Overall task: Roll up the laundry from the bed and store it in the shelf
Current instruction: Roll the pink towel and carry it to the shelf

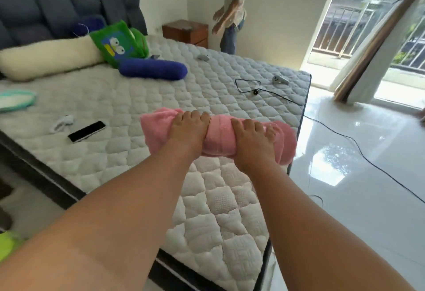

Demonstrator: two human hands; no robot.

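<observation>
Over at the left of the bed (128, 97) a dark phone (87, 131) lies flat on the quilted mattress, well clear of the work. Next comes the pink towel (219, 138), already wound into a fat roll lying crosswise near the bed's right edge, its loose left end bunched and ragged. The left hand (187, 130) presses down on the roll left of centre, fingers (194, 116) curled over the top and gripping the cloth. The right hand (250, 139) does likewise just beside it, its fingers wrapped over the roll toward the right end, which flares out past the mattress edge. It looks soft, thick and light, and I'd judge it springy enough to unwind if let go, so it wants holding around the middle with both ends pinched in. No shelf is in sight from here
</observation>
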